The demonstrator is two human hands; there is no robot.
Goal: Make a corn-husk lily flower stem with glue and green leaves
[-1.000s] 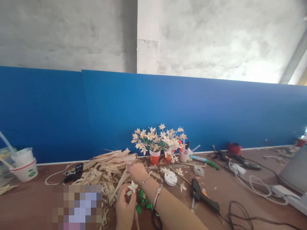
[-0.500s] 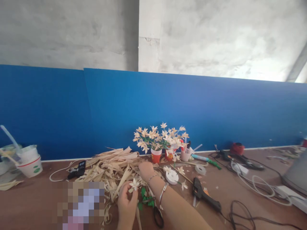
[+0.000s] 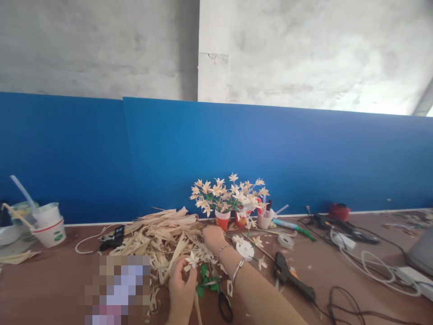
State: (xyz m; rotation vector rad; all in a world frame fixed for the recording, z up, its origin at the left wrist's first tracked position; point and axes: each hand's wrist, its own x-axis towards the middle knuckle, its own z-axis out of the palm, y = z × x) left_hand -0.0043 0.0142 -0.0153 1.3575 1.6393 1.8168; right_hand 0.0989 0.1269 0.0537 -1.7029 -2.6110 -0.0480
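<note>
My left hand (image 3: 181, 284) is closed, pinching a small cream flower (image 3: 192, 259) with pointed petals between thumb and fingers. Farther forward, my right hand (image 3: 214, 239) is over the right side of a pile of dry, pale husk strips (image 3: 158, 241), just in front of a red and white cup (image 3: 222, 220) of similar flowers. Its fingers are turned away and hidden, so whether it holds anything does not show. Between my arms lie green leaf pieces (image 3: 209, 285) and black-handled scissors (image 3: 225, 306).
Right of my forearm are a white tape roll (image 3: 245, 250), a clear tape roll (image 3: 286, 240) and a black glue gun (image 3: 293, 277) with its cable. White and black cords run across the right side. Paper cups (image 3: 49, 230) stand at left. A blue partition (image 3: 169, 158) rises behind the table.
The view has shifted slightly, moving the scene a little to the right. My left hand still holds the flower, and my right hand stays near the pile's edge.
</note>
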